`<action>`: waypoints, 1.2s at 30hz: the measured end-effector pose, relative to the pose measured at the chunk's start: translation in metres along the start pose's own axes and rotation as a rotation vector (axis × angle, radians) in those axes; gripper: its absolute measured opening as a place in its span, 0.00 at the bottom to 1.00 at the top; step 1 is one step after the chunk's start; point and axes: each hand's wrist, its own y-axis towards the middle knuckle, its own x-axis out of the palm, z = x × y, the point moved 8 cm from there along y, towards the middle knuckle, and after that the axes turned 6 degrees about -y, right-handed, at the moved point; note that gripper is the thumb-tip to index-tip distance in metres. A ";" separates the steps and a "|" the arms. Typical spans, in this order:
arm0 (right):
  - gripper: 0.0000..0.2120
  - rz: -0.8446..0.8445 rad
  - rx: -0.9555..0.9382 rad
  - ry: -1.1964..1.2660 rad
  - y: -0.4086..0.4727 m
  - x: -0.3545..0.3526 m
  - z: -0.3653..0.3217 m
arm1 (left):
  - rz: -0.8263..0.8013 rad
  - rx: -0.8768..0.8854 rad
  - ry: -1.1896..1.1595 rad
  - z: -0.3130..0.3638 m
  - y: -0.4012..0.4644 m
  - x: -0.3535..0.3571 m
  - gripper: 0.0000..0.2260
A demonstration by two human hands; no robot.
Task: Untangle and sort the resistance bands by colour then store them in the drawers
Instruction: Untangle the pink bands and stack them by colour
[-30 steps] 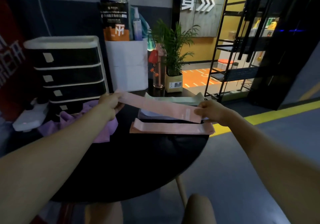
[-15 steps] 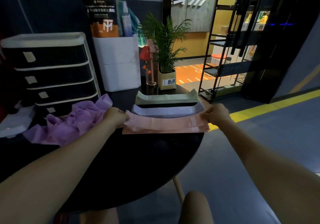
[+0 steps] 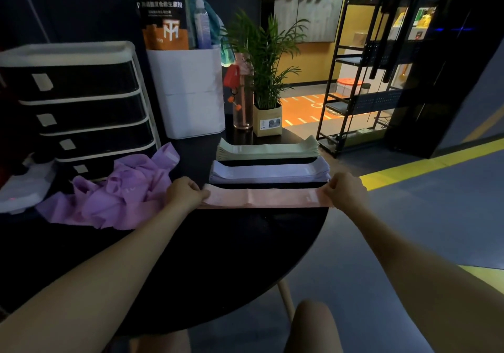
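Lowered from mid-air a second ago, the pink band (image 3: pixel 261 198) now lies flat on the pink stack at the round black table's (image 3: pixel 218 257) near-right edge. Fingers of the left hand (image 3: pixel 184 194) pinch its left end; those of the right hand (image 3: pixel 345 193) pinch its right end. Its long axis runs from 9 to 3 o'clock between the hands, both equally near. Lavender (image 3: pixel 268 172) and pale green (image 3: pixel 268 149) stacks lie parallel toward 12; tangled purple bands (image 3: pixel 114 197) sit at 9, before the drawer unit (image 3: pixel 79 107).
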 end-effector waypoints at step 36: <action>0.24 -0.038 -0.770 -0.025 -0.081 0.067 -0.139 | 0.061 0.387 -0.190 -0.008 -0.016 0.005 0.10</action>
